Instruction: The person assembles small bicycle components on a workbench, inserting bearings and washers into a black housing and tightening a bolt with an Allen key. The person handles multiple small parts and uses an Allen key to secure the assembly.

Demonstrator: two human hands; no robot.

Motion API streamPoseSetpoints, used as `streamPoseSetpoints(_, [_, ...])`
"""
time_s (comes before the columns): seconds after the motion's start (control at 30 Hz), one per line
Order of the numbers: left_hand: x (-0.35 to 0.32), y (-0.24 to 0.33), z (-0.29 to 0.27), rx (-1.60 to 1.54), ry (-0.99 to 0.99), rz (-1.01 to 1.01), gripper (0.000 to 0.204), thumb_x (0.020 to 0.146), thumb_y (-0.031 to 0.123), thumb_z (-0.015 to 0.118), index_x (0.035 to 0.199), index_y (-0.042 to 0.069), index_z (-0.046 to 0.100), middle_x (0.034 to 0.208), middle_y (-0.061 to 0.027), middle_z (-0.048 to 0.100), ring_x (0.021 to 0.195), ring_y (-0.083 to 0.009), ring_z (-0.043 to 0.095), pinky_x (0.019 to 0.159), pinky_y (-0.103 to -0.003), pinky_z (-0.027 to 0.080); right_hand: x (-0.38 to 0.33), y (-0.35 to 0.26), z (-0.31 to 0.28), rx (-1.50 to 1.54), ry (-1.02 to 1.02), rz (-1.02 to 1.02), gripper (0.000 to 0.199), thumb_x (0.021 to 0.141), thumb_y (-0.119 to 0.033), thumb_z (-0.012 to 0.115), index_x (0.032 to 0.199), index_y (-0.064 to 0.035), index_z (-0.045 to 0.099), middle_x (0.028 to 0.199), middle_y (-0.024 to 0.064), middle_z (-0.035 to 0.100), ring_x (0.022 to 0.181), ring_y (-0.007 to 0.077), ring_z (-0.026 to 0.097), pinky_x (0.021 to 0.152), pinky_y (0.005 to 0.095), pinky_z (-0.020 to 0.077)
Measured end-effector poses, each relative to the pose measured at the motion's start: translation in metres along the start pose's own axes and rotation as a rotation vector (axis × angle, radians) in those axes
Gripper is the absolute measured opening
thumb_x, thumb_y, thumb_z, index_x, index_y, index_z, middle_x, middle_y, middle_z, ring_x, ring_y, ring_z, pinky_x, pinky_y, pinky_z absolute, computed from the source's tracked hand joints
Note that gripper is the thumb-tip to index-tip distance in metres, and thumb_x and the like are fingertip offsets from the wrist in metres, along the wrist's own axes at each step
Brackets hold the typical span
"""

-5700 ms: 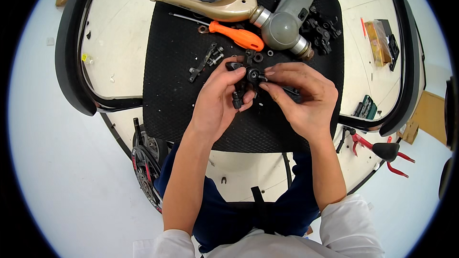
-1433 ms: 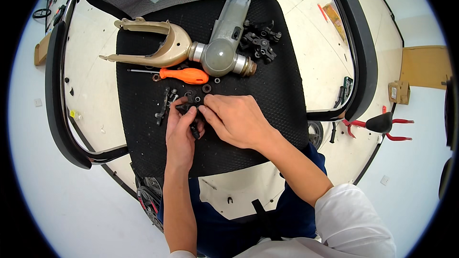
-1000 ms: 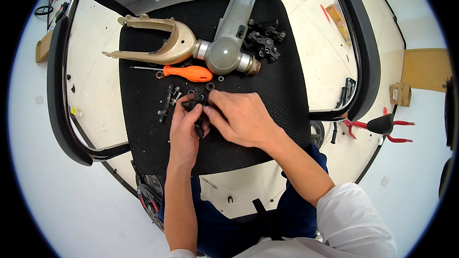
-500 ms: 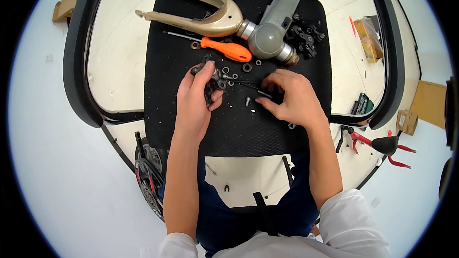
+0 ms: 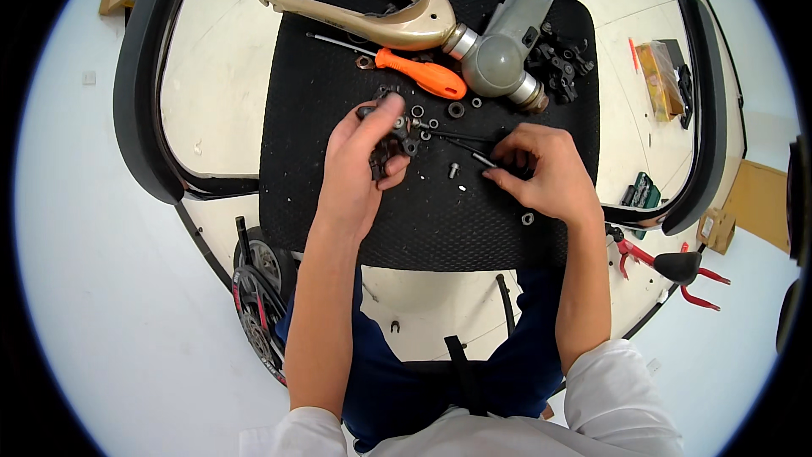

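My left hand (image 5: 351, 161) is closed around a black metal bicycle brake caliper (image 5: 391, 148), thumb on top, just above the seat. My right hand (image 5: 550, 171) pinches a thin black hex key (image 5: 472, 153) between thumb and fingers. A second slim black rod (image 5: 461, 135) runs beside it toward the caliper; its right end is hidden by my fingers. The tips reach close to the caliper, but I cannot tell whether they touch it. Small washers (image 5: 418, 111) lie just beyond the caliper, and a silver bolt (image 5: 453, 171) lies between my hands.
A black mesh chair seat (image 5: 406, 233) carries everything. Beyond my hands lie an orange-handled screwdriver (image 5: 423, 74), a beige bicycle fork (image 5: 423, 17) joined to a grey tube (image 5: 495, 63), and a pile of black parts (image 5: 562, 63). A nut (image 5: 528, 219) sits near my right wrist.
The whole view has shifted, so the seat and its parts appear farther right and higher. My right hand has drawn slightly right with the hex key; my left still grips the caliper.
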State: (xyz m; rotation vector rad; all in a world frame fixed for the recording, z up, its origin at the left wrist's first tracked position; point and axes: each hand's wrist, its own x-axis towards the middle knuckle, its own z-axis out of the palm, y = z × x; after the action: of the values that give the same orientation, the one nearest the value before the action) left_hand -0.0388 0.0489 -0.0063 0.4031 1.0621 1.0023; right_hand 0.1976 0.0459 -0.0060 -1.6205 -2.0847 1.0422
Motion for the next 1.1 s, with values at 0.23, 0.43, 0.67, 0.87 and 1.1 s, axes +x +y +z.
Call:
streamPoseSetpoints(0.23, [0.001, -0.002, -0.003, 0.059, -0.089, -0.037, 0.021, 0.098, 0.025, 0.055, 0.097, 0.004, 0.054, 0.083, -0.0051, 0.057, 0.054, -0.0045, 0.042, 0.044, -0.020, 0.027, 0.003, -0.007, 0.011, -0.100, 0.050, -0.020, 0.012, 0.074, -0.009, 0.075, 0.084, -0.0029, 0.072, 0.083, 0.0094, 0.064, 0.073, 0.0295, 0.065, 0.066, 0.0367, 0.0520])
streamPoseSetpoints(0.43, [0.000, -0.005, -0.001, -0.099, -0.109, -0.077, 0.022, 0.097, 0.024, 0.053, 0.102, 0.003, 0.054, 0.084, -0.0055, 0.056, 0.055, -0.0066, 0.043, 0.045, -0.021, 0.028, 0.016, -0.008, 0.022, -0.108, 0.211, -0.105, 0.014, 0.077, -0.012, 0.075, 0.088, -0.0035, 0.070, 0.086, 0.0089, 0.062, 0.081, 0.0293, 0.064, 0.074, 0.0384, 0.0523])
streamPoseSetpoints(0.67, [-0.001, -0.005, 0.002, 0.097, -0.081, -0.042, 0.023, 0.093, 0.022, 0.057, 0.105, 0.002, 0.054, 0.081, -0.0030, 0.055, 0.057, -0.0068, 0.044, 0.047, -0.020, 0.029, 0.014, -0.010, 0.021, 0.007, 0.243, -0.068, 0.013, 0.083, -0.006, 0.069, 0.094, -0.0006, 0.064, 0.087, 0.0102, 0.066, 0.080, 0.0268, 0.066, 0.073, 0.0352, 0.0529])
streamPoseSetpoints(0.87, [-0.001, -0.008, 0.004, 0.205, 0.057, -0.004, 0.029, 0.091, 0.022, 0.062, 0.110, 0.002, 0.052, 0.078, -0.0010, 0.053, 0.059, -0.0066, 0.046, 0.048, -0.020, 0.031, -0.001, -0.023, 0.012, 0.423, 0.179, -0.017, 0.010, 0.084, 0.001, 0.064, 0.093, 0.0015, 0.060, 0.069, 0.0083, 0.062, 0.060, 0.0114, 0.060, 0.058, 0.0250, 0.0477])
streamPoseSetpoints(1.1, [0.002, -0.011, 0.007, 0.206, 0.074, 0.027, 0.032, 0.092, 0.024, 0.065, 0.109, 0.001, 0.051, 0.070, 0.0022, 0.050, 0.056, -0.0035, 0.045, 0.048, -0.020, 0.033, -0.004, -0.024, 0.006, 0.335, 0.114, -0.022, 0.010, 0.084, 0.002, 0.065, 0.092, 0.0023, 0.058, 0.070, 0.0027, 0.059, 0.059, 0.0061, 0.052, 0.054, 0.0212, 0.0393])
